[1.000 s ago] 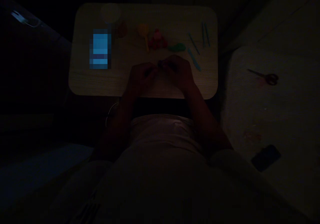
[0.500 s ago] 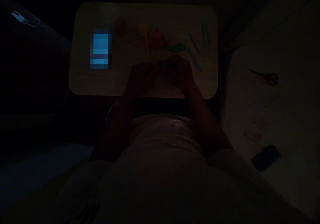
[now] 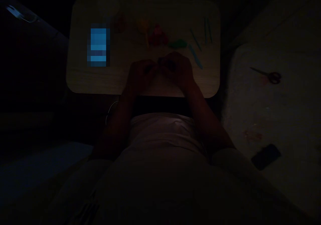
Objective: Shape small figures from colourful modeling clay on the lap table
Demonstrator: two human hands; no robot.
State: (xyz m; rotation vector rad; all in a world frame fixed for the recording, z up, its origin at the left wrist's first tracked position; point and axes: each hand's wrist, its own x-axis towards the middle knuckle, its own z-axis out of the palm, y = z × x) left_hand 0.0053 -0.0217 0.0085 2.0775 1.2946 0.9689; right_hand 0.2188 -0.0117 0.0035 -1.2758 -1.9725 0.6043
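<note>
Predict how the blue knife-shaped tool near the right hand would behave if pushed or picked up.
The blue knife-shaped tool looks slim, so it is probably light; its clean outline suggests stiffness. It seems to lie flat on the table, so it would likely slide rather than roll.

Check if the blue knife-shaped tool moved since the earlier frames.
No: the blue knife-shaped tool lies in the same spot on the tabletop.

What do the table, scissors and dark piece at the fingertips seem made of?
Table: wood or wood-look laminate, apparently smooth, with long grain lines. Scissors: probably metal blades and plastic handles, going by the thin point and thick dark loops; finish unclear. Dark piece: too small and dim to tell material or finish.
</note>
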